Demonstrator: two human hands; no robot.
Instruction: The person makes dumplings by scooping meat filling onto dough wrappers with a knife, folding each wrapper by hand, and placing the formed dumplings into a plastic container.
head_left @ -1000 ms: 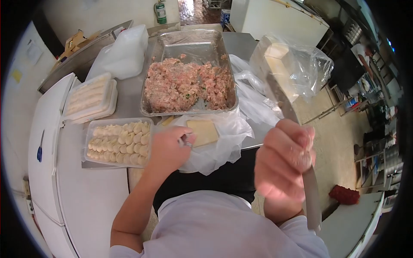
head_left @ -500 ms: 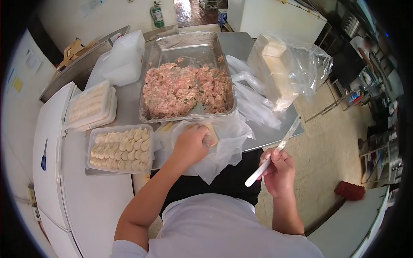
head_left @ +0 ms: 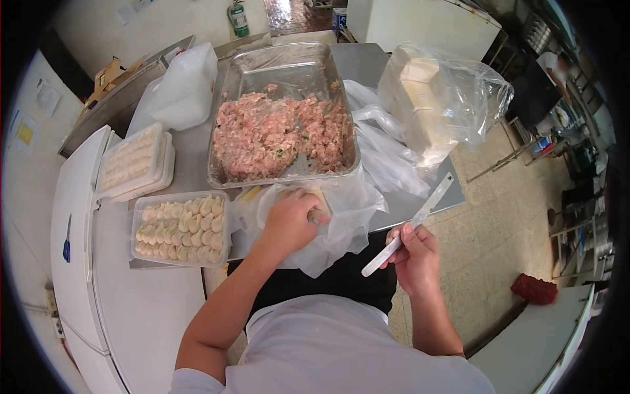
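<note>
My right hand (head_left: 418,253) grips a narrow, flat metal spatula (head_left: 430,200) by its middle, off the table's front edge. My left hand (head_left: 291,220) is curled over a pale square stack of dumpling wrappers (head_left: 323,209), which lies on crumpled clear plastic (head_left: 335,240). Its fingertips are closed; what they pinch is mostly hidden. Just beyond it, a metal tray (head_left: 218,178) holds pink minced meat filling (head_left: 256,134) with green flecks. Left of that hand sits a clear plastic container (head_left: 228,246) with rows of folded dumplings (head_left: 180,230).
Filled, stacked containers (head_left: 134,161) stand at the left, with translucent white tubs (head_left: 187,85) behind them. At the back right, a clear bag holds pale wrapper blocks (head_left: 420,98). Blue-handled scissors (head_left: 67,246) lie on a white surface. Another person (head_left: 554,69) is at the far right.
My right hand and the spatula have shifted slightly left and toward the table. My left hand stays at the wrappers. The whole view has tilted a little.
</note>
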